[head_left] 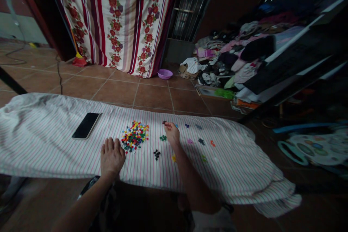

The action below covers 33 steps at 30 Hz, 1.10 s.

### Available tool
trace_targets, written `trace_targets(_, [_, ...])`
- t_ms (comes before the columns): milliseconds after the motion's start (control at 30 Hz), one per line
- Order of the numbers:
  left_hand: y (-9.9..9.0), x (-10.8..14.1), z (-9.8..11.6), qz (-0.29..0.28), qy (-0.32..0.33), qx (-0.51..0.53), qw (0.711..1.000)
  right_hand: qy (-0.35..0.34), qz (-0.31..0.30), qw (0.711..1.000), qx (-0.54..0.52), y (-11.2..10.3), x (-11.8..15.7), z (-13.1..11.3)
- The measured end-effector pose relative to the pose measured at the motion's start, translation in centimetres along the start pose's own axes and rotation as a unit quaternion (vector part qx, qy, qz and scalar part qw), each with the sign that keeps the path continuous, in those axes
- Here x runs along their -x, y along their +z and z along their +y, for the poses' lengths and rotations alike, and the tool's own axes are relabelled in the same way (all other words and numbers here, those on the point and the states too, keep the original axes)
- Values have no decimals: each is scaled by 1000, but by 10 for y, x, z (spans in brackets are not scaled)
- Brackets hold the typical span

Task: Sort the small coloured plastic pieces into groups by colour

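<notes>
A mixed pile of small coloured pieces (135, 136) lies on the striped cloth (65, 159). My left hand (112, 156) rests flat beside the pile's left edge, fingers spread. Farther right, my right hand (172, 134) has its fingers pinched together at a small dark cluster (164, 123); whether a piece is between the fingertips is too small to tell. Around that hand sit small single-colour groups: green (163, 138), black (157, 154), yellow (174, 158), pink (189, 141), dark grey (201, 141), orange (212, 143) and lime (203, 158). A blue group is partly hidden behind the right hand.
A phone (86, 126) lies on the cloth at the left. Beyond the cloth's far edge are the tiled floor, a purple basin (165, 74) and a floral curtain (116, 21). Clothes (231, 54) are heaped at the back right, and a patterned plastic chair (318, 148) stands at the right.
</notes>
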<state>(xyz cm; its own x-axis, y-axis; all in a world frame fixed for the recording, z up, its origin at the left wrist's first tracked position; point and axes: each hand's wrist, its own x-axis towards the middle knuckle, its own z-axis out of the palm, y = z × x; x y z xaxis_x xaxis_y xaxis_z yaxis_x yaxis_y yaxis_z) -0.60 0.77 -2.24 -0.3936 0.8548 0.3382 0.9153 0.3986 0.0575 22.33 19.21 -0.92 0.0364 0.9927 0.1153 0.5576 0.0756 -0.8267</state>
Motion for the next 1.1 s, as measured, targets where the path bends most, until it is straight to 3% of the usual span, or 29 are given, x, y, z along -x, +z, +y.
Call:
trace_targets(200, [3,0,0,3,5,-16,1000,23,7,998,51,-3,-14,18])
trace_targets(500, [4,0,-1,5,6,-27,1000,28,8,994,102,7,-31,20])
trace_targets(1100, [5,0,-1,6,8,-23,1000,38,-6,994,104,8,-30,20])
